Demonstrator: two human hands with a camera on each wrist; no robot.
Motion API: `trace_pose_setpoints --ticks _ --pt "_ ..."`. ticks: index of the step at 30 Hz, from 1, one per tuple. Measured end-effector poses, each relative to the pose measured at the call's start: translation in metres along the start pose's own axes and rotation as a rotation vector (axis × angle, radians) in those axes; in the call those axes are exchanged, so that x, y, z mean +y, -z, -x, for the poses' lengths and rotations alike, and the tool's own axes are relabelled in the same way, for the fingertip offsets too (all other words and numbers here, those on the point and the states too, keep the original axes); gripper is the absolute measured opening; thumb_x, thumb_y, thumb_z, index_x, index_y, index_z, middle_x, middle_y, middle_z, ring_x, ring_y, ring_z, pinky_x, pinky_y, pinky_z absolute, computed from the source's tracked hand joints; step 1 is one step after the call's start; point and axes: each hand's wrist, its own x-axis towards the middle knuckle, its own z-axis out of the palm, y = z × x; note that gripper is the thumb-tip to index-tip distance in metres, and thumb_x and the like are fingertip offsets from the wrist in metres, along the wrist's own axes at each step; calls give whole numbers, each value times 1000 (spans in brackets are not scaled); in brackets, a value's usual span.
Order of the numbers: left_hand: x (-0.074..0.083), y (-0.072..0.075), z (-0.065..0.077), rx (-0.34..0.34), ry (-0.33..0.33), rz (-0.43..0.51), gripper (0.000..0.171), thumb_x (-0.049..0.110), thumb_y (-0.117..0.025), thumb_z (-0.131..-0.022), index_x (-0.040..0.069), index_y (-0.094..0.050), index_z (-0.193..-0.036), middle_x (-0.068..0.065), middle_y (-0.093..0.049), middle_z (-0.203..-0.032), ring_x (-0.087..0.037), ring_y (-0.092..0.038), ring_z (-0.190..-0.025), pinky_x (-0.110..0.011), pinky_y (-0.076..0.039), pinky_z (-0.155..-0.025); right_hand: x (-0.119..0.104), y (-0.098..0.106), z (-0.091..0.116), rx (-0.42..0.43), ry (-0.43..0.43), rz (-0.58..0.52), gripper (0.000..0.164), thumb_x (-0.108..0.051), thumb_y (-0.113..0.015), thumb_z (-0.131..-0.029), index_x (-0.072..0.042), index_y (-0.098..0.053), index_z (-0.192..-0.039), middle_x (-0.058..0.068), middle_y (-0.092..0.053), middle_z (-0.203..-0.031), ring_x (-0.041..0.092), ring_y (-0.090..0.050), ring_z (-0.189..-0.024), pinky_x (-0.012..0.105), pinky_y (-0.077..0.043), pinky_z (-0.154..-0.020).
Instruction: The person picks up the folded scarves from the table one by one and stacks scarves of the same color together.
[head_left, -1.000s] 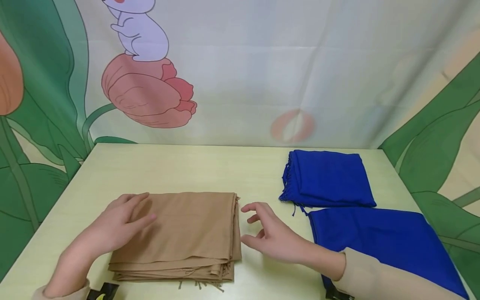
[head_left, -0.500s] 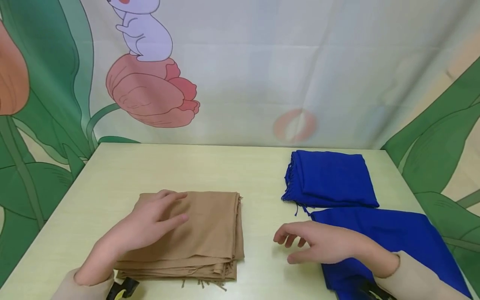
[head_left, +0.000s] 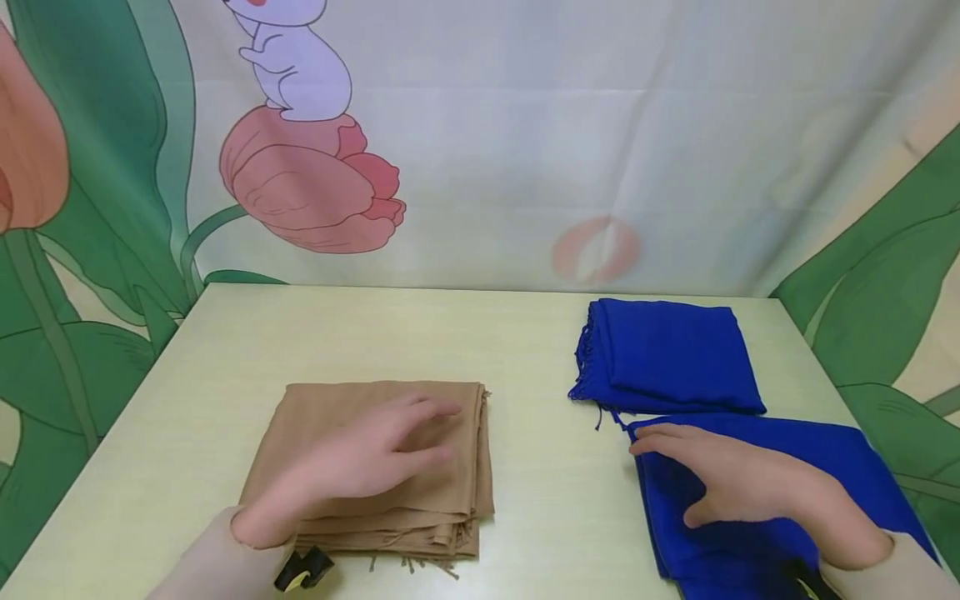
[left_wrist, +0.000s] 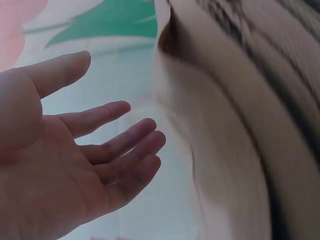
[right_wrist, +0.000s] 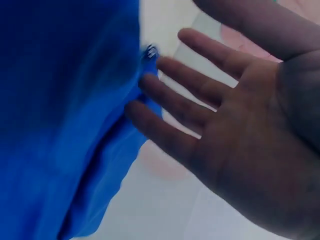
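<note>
Moved since half a second ago: right hand [head_left: 738, 479], shifted rightward over the front blue cloth [head_left: 720, 554]; left hand [head_left: 367, 458], shifted rightward across the brown cloth stack [head_left: 427, 493]. All cloths keep their places on the tabletop [head_left: 555, 483].

Brown cloth stack: left of centre, near part of the tabletop; several folded layers, uneven at front and right; fringe strands lie out from the front edge.

Left hand: above the stack; fingers released, thumb apart from them; in its wrist view, clear of the layered fabric.

Front blue cloth: near right; folded, mostly smooth; right border close along the tabletop's right edge; near end cut off by the head view.

Right hand: fingers released and spread, fingertips by the cloth's left border; contact cannot be told.

Rear blue cloth [head_left: 675, 358]: folded rectangle, just behind the front one; fringe down its left side.

Tabletop: pale; one strip between brown stack and blue cloths, another left of the stack, a further one behind; far edge against a printed backdrop [head_left: 480, 167].

Sleeves [head_left: 225, 558]: beige, both arms.
</note>
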Motion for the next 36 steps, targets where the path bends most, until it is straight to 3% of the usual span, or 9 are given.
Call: trace_pose_setpoints --ticks 6,12,18,23,28,32,36 --pt "13 -12 -13 -73 -60 1 55 40 -59 -105 6 -53 -147 -7 -54 -144 -23 -50 -134 -45 -41 -110 23 -8 14 57 -112 16 100 -13 -93 -73 -13 -40 -157 22 -24 -164 50 -26 -146 65 -42 -101" --pt "25 -19 -26 -142 -65 -25 54 40 -60 -105 7 -53 -147 -4 -54 -134 -18 -55 -109 -37 -46 -97 46 -13 27 127 -170 14 112 -19 -96 -69 -10 -32 -161 30 -13 -164 59 -17 -144 72 -40 -98" --pt "39 -27 -39 -222 -78 -69 53 37 -61 -104 9 -53 -148 -6 -54 -140 -16 -56 -115 -35 -44 -104 73 -7 41 163 -227 0 119 -26 -97 -67 -2 -26 -160 39 -10 -161 66 -16 -139 76 -37 -95" --pt "48 -36 -48 -295 -88 -144 54 38 -63 -103 10 -54 -148 -5 -54 -140 -14 -54 -121 -32 -44 -105 95 -3 53 213 -263 0 118 -30 -95 -70 7 -25 -157 46 -12 -155 70 -20 -133 78 -35 -94" --pt "57 -45 -56 -351 -116 -210 55 40 -65 -102 11 -55 -148 -4 -56 -139 -15 -53 -126 -30 -44 -105 118 0 67 266 -371 62 105 -35 -88 -80 16 -28 -150 54 -16 -146 74 -22 -128 80 -32 -94" --pt "59 -56 -59 -391 -120 -246 56 41 -65 -101 12 -56 -147 -3 -56 -137 -16 -52 -126 -29 -43 -105 131 -1 76 281 -451 101 98 -36 -83 -86 23 -28 -143 55 -25 -136 73 -29 -122 78 -35 -93" --pt "59 -65 -60 -417 -117 -284 56 42 -66 -100 13 -56 -147 -2 -56 -136 -16 -52 -124 -29 -45 -103 139 -5 81 321 -474 114 97 -35 -81 -87 27 -28 -138 55 -32 -128 71 -36 -118 75 -38 -92"
